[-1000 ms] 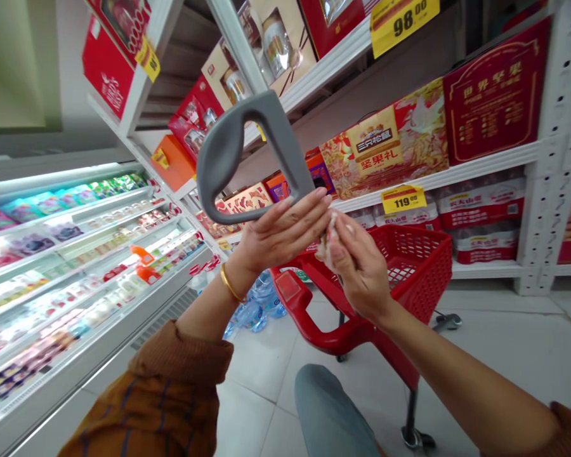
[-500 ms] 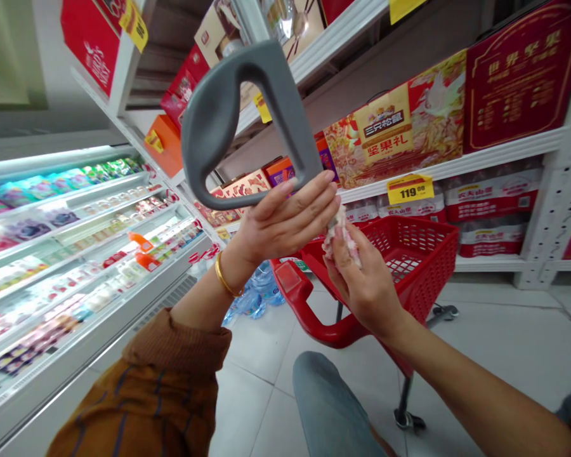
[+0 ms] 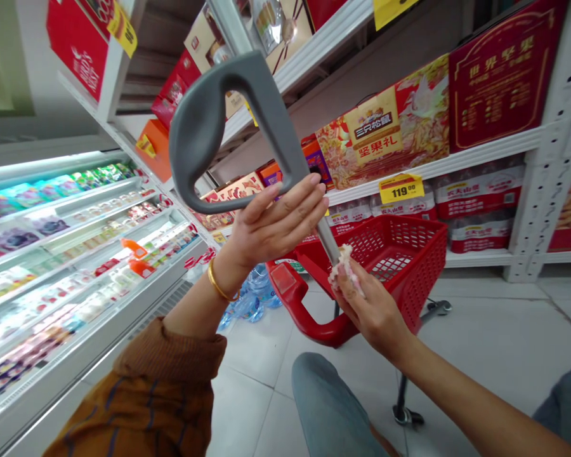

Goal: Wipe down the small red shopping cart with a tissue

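A grey D-shaped handle (image 3: 276, 127) on a metal pole (image 3: 327, 240) stands slanted before me. My left hand (image 3: 273, 222), a gold bangle at its wrist, holds the handle's lower end, its fingers fairly straight across it and its palm hidden. Lower down, my right hand (image 3: 368, 304) pinches a crumpled whitish-pink cloth (image 3: 346, 270) against the pole. The pole's lower end is out of sight behind that hand and cloth.
A red shopping cart (image 3: 421, 273) stands just beyond my hands. Shelves with gift boxes (image 3: 380, 133) and bottle packs (image 3: 478, 197) run behind it. A lit cooler (image 3: 66, 254) lines the left; water bottles (image 3: 252, 298) stand on the tiled floor. My knee (image 3: 323, 400) shows below.
My right hand has moved down the pole with the cloth, away from my left hand, baring a stretch of metal between them. The whole view has shifted slightly.
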A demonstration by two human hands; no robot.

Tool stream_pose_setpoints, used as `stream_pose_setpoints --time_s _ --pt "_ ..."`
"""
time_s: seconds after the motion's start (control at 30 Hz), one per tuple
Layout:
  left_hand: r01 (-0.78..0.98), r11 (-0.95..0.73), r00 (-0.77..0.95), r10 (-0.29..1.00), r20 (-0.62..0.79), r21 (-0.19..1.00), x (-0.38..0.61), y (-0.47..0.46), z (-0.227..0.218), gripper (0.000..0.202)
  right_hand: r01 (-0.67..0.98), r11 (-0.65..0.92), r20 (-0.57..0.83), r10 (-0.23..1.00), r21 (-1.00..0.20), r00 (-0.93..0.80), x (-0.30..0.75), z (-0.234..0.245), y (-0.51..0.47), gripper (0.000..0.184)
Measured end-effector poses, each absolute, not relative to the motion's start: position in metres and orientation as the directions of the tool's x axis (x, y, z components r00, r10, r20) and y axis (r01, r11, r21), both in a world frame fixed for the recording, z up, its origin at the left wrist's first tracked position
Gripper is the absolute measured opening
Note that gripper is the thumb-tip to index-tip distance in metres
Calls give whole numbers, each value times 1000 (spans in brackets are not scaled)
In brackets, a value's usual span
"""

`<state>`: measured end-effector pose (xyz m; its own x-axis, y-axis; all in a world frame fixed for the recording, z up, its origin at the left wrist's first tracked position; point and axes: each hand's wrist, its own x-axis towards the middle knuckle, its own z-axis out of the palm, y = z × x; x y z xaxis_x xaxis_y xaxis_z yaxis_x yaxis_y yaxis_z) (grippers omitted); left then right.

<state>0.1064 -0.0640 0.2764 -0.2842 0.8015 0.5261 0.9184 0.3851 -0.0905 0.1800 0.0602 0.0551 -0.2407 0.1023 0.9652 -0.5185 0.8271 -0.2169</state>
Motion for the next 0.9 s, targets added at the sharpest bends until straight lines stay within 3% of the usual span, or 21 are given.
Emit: stream_pose_setpoints --time_s 0.13,0.3,0.4,0.53,0.73,0.83,0.9 --pt "912 376 -245 817 522 -161 114 -61 278 32 -483 856 959 46 -182 -279 187 42 62 74" --pt "860 339 -150 882 448 -380 110 -64 277 31 -486 854 959 50 -186 -278 191 34 64 70" --pt "777 225 10 929 369 -588 99 -70 267 42 -502 844 958 46 -189 -284 191 27 67 72" --pt "536 -26 322 930 175 -844 90 -74 244 49 -527 811 938 77 -255 -337 192 16 70 68" --pt "388 -168 421 907 12 -906 95 -70 223 43 -545 627 814 282 -557 -508 198 33 78 47" --pt "403 -228 448 894 -27 -886 94 -68 218 40 -569 401 697 400 -717 -596 193 64 81 43" --pt "458 -204 456 890 31 -865 93 -67 216 39 -610 193 629 401 -769 -666 185 85 81 41"
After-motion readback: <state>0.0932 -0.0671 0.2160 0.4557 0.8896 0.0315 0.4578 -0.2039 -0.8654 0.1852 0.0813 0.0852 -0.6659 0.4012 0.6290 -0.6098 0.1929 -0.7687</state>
